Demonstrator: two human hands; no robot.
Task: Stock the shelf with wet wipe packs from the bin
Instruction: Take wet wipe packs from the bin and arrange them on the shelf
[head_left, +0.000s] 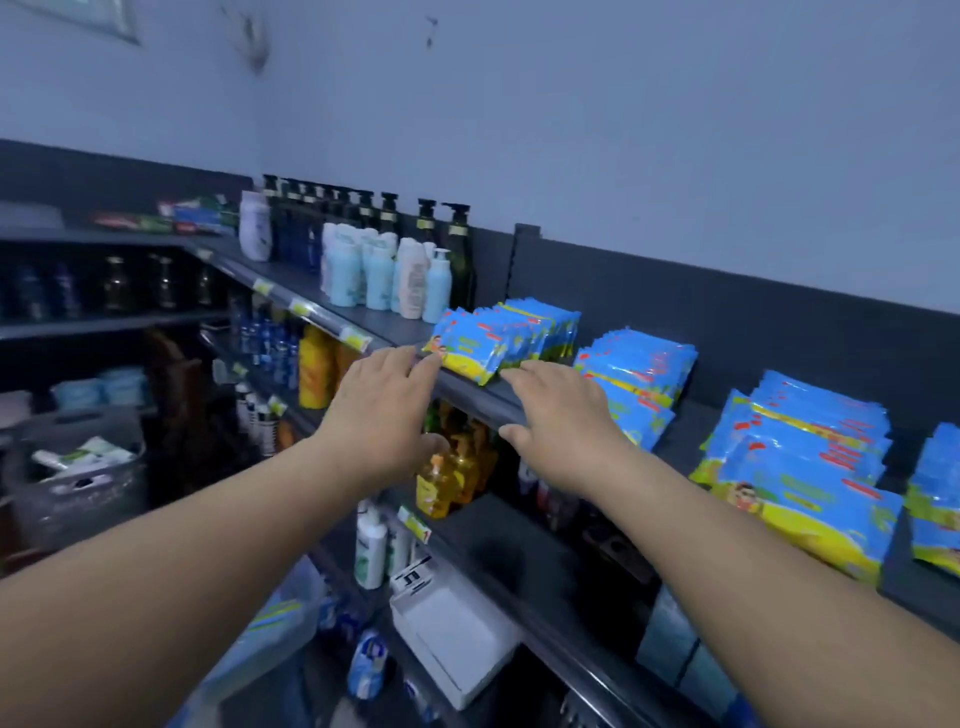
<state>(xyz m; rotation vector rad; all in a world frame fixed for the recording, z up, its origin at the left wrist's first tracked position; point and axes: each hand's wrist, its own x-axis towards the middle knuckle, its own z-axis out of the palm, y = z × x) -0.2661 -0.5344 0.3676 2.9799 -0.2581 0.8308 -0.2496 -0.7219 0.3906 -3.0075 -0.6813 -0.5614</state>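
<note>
head: glossy rectangular wipe packs, matte shelf

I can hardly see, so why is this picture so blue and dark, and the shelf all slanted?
Head view: dim bluish light flattens colours; the wide-angle lens tilts the top shelf; the lower shelves sit in shadow; the wet wipe packs look fairly sharp.

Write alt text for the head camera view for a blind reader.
The open left hand and right hand reach the front wet wipe pack of a row on the top shelf, fingertips at its edges. More stacked packs lie right of it; bottles stand left.
</note>
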